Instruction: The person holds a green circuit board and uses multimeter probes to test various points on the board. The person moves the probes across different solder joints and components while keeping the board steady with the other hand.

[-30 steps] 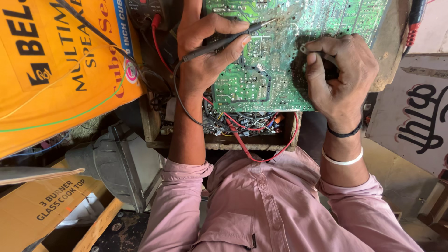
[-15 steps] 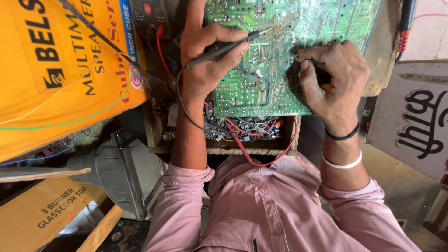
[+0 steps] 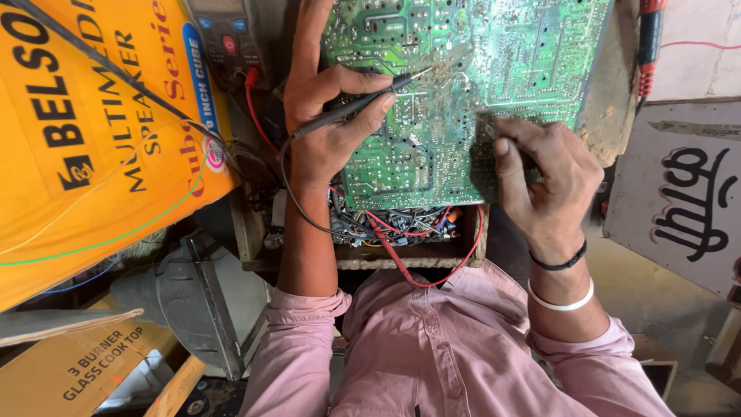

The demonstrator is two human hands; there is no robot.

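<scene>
Left grip (image 3: 328,116): I pinch a probe (image 3: 351,110), tip on the board (image 3: 463,85).
Right grip (image 3: 544,181): my fingers clasp the board's lower edge.
Meter (image 3: 224,38): beside my left hand.

The circuit board (image 3: 463,93) is cut off by the top edge at 12 o'clock. The right hand (image 3: 548,185) covers the board's corner at 4 o'clock; whatever sits in its grip is hidden. The multimeter (image 3: 224,38) is cropped at 11 o'clock. The wiring (image 3: 394,224) beneath the board is too tangled to trace.

Circuit board (image 3: 463,85) above wires (image 3: 394,224), meter (image 3: 224,35) left.
</scene>
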